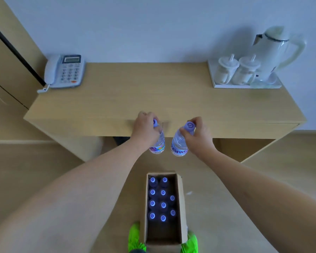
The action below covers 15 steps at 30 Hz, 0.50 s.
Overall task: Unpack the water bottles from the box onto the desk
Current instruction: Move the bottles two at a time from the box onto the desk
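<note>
My left hand (144, 128) grips a clear water bottle (158, 145) by its neck, below the purple cap. In my right hand (197, 134) is a second water bottle (179, 143), also held near its purple cap. Both bottles hang in the air just in front of the front edge of the wooden desk (135, 92), close together. On the floor below stands the open cardboard box (181, 207), with several purple-capped bottles (158, 198) upright inside.
A grey desk phone (66, 71) sits at the desk's back left. A white tray (244, 85) at the back right carries two lidded cups and a white kettle (274, 52). Green shoes (135, 238) flank the box. A wooden cabinet stands at the left.
</note>
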{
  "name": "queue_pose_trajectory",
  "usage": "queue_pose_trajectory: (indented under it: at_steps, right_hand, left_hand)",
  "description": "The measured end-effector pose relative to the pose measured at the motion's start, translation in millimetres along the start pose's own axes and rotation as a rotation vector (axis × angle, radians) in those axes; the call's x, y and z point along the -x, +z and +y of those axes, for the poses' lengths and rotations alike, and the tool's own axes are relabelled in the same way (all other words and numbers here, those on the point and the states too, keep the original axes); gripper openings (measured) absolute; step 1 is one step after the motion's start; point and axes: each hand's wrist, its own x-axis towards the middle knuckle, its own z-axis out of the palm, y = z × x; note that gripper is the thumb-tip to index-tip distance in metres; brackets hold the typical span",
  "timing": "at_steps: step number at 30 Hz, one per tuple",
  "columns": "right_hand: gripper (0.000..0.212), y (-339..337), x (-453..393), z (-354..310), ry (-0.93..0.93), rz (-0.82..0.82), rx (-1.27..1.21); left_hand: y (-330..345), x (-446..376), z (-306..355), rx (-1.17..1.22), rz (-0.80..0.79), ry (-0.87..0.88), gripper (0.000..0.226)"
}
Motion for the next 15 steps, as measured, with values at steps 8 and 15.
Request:
queue_pose_trajectory:
  at_steps: [8,15]
  right_hand:
    - [0.019,-36.3,-20.0,-83.5,-0.133,0.278,-0.278]
    - [0.03,-68.8,-39.5,-144.6,-0.174,0.379,-0.329]
  left_hand:
    - [-56.3,-21.1,64.6,0.126,0.304,0.172,0.017]
    - [-93.6,-35.9,112.6,0.147,0.437,0.22,0.015]
